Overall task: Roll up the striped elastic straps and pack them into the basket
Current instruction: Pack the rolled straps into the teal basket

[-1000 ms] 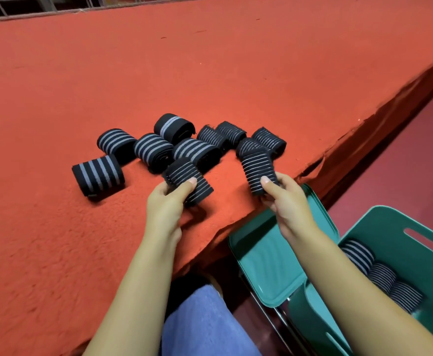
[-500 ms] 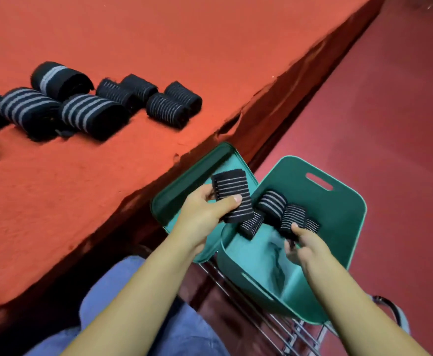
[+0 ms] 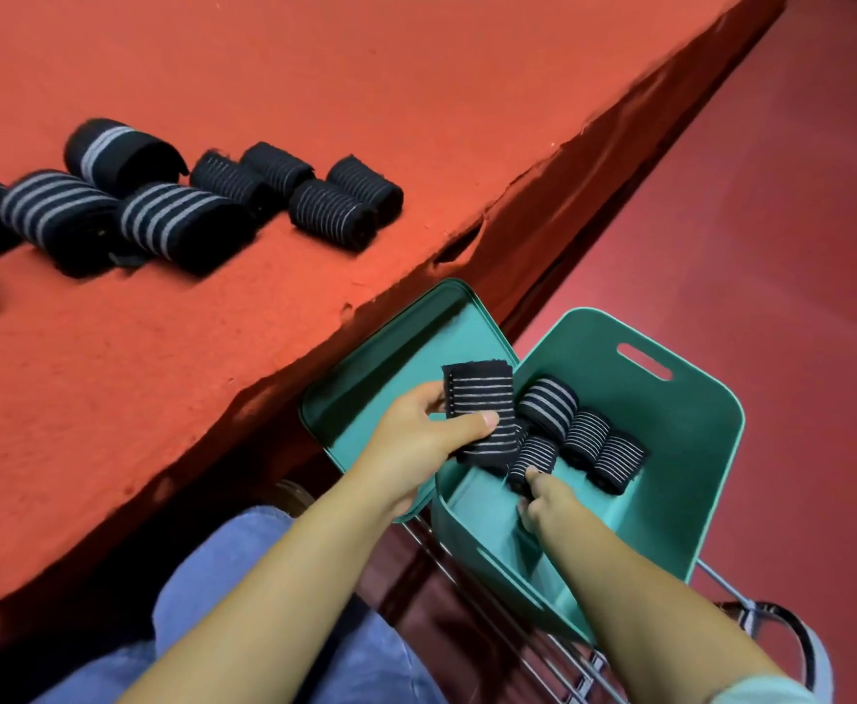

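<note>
right hand [image 3: 551,505] now lower in basket [image 3: 690,490] (striped roll [image 3: 530,457] pinched).

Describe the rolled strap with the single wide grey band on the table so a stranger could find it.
On the orange felt-covered table, find the cluster of black rolled straps left of the green plastic basket. The wide-band roll lies at the cluster's far side. Its neighbours carry several stripes; it alone shows one broad grey band.

Both your forearms [image 3: 274,597] are bare. You wear blue trousers [image 3: 203,576], and a pale sleeve edge [image 3: 767,696] shows at your right arm.
</note>
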Available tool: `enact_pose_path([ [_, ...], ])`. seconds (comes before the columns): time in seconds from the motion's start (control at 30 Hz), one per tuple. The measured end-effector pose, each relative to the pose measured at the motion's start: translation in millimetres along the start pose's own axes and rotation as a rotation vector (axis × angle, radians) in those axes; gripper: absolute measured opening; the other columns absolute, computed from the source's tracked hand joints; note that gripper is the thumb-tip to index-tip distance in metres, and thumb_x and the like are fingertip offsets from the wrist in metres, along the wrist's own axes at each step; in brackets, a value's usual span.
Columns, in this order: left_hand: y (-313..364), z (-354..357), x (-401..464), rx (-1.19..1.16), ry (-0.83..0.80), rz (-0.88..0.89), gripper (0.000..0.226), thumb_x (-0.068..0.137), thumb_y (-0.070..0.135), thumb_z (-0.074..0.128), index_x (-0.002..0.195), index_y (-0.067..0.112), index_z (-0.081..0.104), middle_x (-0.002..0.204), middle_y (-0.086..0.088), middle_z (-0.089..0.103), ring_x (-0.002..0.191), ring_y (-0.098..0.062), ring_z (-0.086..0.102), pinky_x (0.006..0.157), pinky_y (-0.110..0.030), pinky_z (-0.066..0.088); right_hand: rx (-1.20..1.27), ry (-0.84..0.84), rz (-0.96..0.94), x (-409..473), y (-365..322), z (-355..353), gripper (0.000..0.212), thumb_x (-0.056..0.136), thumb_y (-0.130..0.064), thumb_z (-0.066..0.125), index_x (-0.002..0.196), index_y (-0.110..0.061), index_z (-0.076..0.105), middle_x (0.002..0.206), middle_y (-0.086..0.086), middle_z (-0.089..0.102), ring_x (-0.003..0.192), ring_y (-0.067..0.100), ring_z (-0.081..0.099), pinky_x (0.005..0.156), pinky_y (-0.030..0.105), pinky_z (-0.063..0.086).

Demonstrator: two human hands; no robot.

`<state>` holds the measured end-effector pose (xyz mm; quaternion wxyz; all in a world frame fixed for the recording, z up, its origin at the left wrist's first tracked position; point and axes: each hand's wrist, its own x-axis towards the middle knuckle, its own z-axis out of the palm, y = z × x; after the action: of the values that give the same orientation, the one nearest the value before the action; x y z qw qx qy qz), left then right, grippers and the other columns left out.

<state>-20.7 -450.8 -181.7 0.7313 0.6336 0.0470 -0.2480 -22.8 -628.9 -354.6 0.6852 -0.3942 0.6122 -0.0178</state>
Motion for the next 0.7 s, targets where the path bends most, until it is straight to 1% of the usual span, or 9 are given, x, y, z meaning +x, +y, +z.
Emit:
enact_pose_path([
  [0.07,-2.8,-1.0,1.2,0.008,0.016,-0.013,0.029,0.083,0.0,0.071,0.112,0.004,0.066,0.116,-0.013,0.068,0.102,-0.028,0.069,0.09,-0.034,0.056,-0.137,0.028,-0.075,15.0,4.8,0.2,0.036,0.093,-0.019,0.062,0.123,0.0,0.057,0.119,0.008,0.061,0.094,0.025,0.053,0.086,0.034,0.044],
  [0.2,-7.7,1.0,2.6,0.002,0.006,-0.035,0.025,0.083,-0.001,0.071,0.106,0.007,0.066,0.115,-0.014,0.068,0.099,-0.028,0.069,0.088,-0.034,0.056,-0.372,-0.095,-0.142,22.5,8.9,-6.2,0.026,0.09,-0.028,0.061,0.105,-0.007,0.06,0.106,0.011,0.062,0.102,0.033,0.063,0.094,0.047,0.052],
  [0.3,-8.0,1.1,1.4,0.014,-0.015,-0.038,0.023,0.083,-0.001,0.071,0.102,0.012,0.066,0.112,-0.009,0.069,0.096,-0.022,0.07,0.082,-0.028,0.056,-0.422,-0.041,-0.158,29.5,4.6,-17.8,0.068,0.056,-0.053,0.076,0.105,-0.008,0.063,0.118,0.013,0.063,0.103,0.035,0.06,0.094,0.052,0.05],
  [0.33,-8.0,0.3,1.3,0.016,-0.019,-0.036,0.023,0.083,-0.001,0.071,0.1,0.013,0.066,0.111,-0.008,0.069,0.094,-0.021,0.07,0.081,-0.027,0.056,-0.429,-0.038,-0.155,24.4,0.5,-16.8,0.075,0.053,-0.052,0.077,0.11,-0.007,0.062,0.121,0.013,0.062,0.106,0.035,0.059,0.096,0.051,0.049],
  [0.4,-7.3,-1.7,1.3,0.007,-0.022,-0.031,0.022,0.084,-0.001,0.07,0.1,0.013,0.066,0.107,-0.006,0.069,0.091,-0.02,0.07,0.082,-0.028,0.057,-0.347,-0.074,-0.177,3.0,-13.1,-15.7,0.053,0.077,-0.033,0.073,0.118,-0.004,0.058,0.113,0.013,0.06,0.108,0.034,0.059,0.095,0.044,0.05],
  [0.5,-5.3,-6.0,1.1,-0.009,-0.023,-0.015,0.025,0.085,-0.002,0.068,0.109,0.007,0.064,0.103,-0.006,0.069,0.087,-0.018,0.07,0.084,-0.03,0.058,-0.226,0.005,-0.356,-51.5,-38.3,-18.6,0.028,0.088,-0.018,0.066,0.113,-0.012,0.056,0.095,0.009,0.055,0.077,0.02,0.056,0.07,0.027,0.048],
  [0.53,-5.5,-7.3,1.8,-0.006,-0.019,-0.01,0.028,0.086,-0.002,0.068,0.112,0.006,0.064,0.105,-0.007,0.069,0.087,-0.018,0.07,0.084,-0.03,0.058,-0.177,-0.058,-0.449,-68.1,-42.8,-19.8,0.023,0.09,-0.017,0.064,0.111,-0.011,0.057,0.094,0.006,0.055,0.075,0.015,0.053,0.071,0.024,0.045],
  [0.6,-6.0,-7.6,3.0,0.004,-0.008,-0.004,0.033,0.085,0.001,0.07,0.117,0.008,0.063,0.113,-0.012,0.068,0.093,-0.022,0.07,0.088,-0.036,0.057,-0.201,-0.282,-0.651,-122.7,-48.5,-28.3,0.015,0.094,-0.017,0.06,0.107,-0.012,0.063,0.098,0.001,0.062,0.087,0.011,0.058,0.083,0.027,0.047],
  [0.7,-7.3,0.2,3.2,0.032,-0.028,0.02,0.036,0.085,0.002,0.071,0.118,0.014,0.064,0.112,-0.014,0.068,0.097,-0.026,0.07,0.091,-0.04,0.056,-0.317,-0.463,-0.859,-171.8,-45.4,-51.4,0.013,0.09,-0.015,0.062,0.101,-0.022,0.066,0.096,-0.009,0.068,0.085,0.0,0.063,0.081,0.022,0.051],
])
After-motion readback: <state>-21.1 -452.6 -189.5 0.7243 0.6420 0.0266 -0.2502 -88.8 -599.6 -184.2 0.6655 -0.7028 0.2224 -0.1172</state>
